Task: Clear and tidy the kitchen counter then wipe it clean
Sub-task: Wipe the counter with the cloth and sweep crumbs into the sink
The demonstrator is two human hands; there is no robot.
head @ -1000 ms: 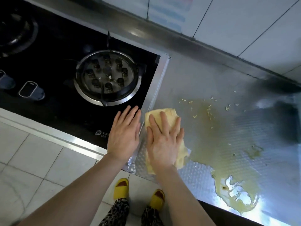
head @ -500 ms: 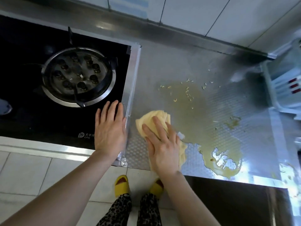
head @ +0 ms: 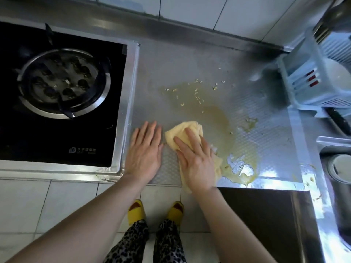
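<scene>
Wiping is underway: the right hand (head: 197,160) presses flat on the cloth (head: 182,130) near the counter's (head: 171,57) front edge. The left hand (head: 145,150) rests flat, released. Next, the cloth probably needs pushing into the spill (head: 224,122).

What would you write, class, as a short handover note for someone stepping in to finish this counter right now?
Left hand: flat on the counter beside the stove edge, fingers straight, holding nothing.
Right hand: flat on the yellow cloth, pressing it to the counter at the left edge of the spill.
Done: no loose items on the counter between the stove and the blue rack.
Left: most of the yellowish liquid, the puddle near the front edge and the scattered crumbs behind it are unwiped. There are bits on the strip by the sink too.
</scene>
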